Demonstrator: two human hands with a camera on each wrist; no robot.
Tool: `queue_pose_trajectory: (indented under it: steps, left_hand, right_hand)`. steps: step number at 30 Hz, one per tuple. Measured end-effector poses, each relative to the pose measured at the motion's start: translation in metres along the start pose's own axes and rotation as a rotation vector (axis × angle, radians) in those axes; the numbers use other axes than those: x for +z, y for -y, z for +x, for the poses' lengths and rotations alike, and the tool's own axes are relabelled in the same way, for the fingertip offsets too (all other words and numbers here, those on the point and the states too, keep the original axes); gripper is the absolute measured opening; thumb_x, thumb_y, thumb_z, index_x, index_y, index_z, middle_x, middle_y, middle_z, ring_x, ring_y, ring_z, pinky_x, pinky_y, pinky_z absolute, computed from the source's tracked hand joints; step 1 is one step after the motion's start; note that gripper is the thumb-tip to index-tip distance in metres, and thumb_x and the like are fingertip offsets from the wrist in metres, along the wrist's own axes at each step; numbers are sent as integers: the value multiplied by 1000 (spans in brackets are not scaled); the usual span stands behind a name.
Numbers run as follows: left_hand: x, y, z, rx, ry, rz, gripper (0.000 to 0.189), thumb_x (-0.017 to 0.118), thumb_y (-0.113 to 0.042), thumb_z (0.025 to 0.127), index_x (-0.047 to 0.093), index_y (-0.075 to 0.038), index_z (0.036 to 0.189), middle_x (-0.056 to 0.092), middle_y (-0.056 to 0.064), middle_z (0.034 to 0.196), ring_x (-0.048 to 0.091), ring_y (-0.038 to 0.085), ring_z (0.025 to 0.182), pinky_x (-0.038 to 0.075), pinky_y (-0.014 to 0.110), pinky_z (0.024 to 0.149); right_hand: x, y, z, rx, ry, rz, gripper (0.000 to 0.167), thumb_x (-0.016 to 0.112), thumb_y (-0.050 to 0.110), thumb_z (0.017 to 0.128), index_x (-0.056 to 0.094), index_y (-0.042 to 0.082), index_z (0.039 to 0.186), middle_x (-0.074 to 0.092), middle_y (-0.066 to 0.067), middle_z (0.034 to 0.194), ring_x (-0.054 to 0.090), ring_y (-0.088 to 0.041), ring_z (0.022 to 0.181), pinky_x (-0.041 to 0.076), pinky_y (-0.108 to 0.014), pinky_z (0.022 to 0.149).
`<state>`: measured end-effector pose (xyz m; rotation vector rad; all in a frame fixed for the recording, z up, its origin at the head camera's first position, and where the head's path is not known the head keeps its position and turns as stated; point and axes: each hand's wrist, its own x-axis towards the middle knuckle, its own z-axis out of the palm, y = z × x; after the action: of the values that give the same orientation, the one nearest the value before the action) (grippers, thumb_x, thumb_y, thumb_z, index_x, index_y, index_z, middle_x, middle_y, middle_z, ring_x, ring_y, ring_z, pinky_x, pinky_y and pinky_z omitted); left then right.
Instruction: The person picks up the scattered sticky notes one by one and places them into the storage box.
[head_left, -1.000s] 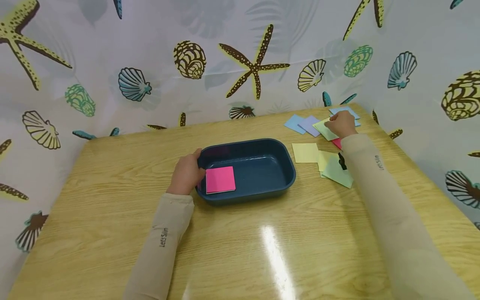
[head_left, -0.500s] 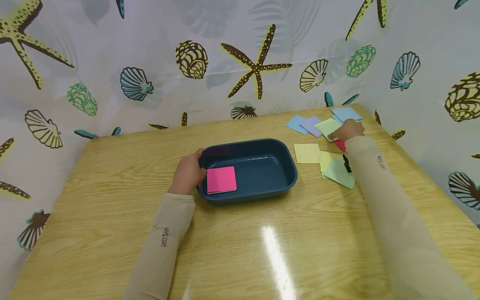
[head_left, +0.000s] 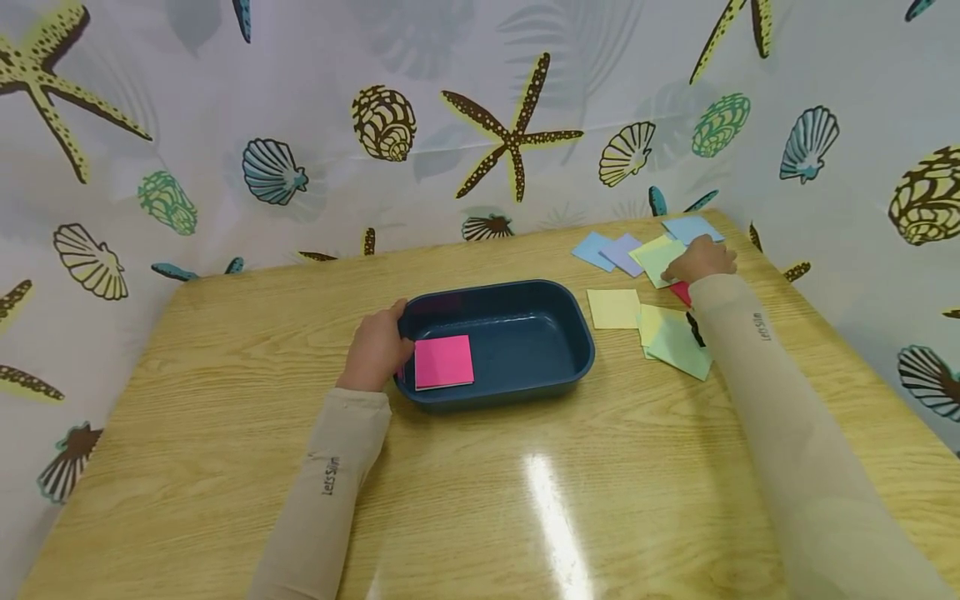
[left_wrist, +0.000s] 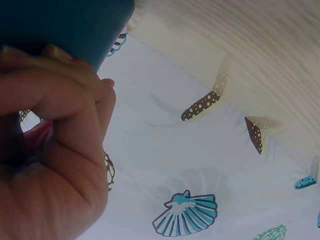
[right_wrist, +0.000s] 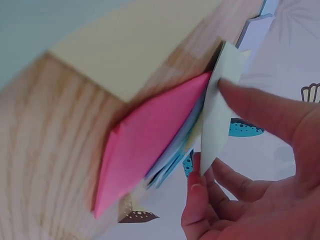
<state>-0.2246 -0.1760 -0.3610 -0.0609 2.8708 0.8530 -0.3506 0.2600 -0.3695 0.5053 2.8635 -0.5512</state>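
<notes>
On surface (head_left: 457, 500), at right, right hand (head_left: 701, 260) is pinching green paper (right_wrist: 217, 112) beside pink paper (right_wrist: 150, 135): seemingly pick-up step. Left hand (head_left: 375, 346) is gripping box (head_left: 510, 397). Next move is probably needing gentle lift.

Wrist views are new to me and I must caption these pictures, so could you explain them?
There's no robot here, just a person's bare left hand and right hand. The wide picture comes from a camera worn on the head; the two close-ups, from one on each wrist. On the wooden table sits a dark blue tray with a pink paper square inside; more coloured paper squares lie to its right. The left hand grips the tray's left end, and the right hand holds a pale green paper square.
</notes>
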Motion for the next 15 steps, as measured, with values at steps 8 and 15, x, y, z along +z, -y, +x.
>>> queue_pose_trajectory:
  steps: [8, 15]
  left_hand:
    - [0, -1, -2, 1, -1, -15, 67, 56, 1, 85, 36, -3, 148, 55, 26, 130, 59, 28, 75, 39, 24, 49]
    - [1, -1, -1, -2, -1, -14, 66, 57, 1, 85, 36, -4, 148, 56, 26, 129, 59, 25, 69, 40, 24, 48]
  right_hand:
    - [-5, -3, -3, -112, -123, 95, 32, 44, 6, 86, 52, -20, 102, 53, -37, 107, 49, -41, 86, 46, -50, 73]
    - [-18, 6, -9, -241, -199, 178, 25, 46, -4, 77, 41, 4, 54, 40, -9, 54, 32, -20, 51, 31, -32, 47]
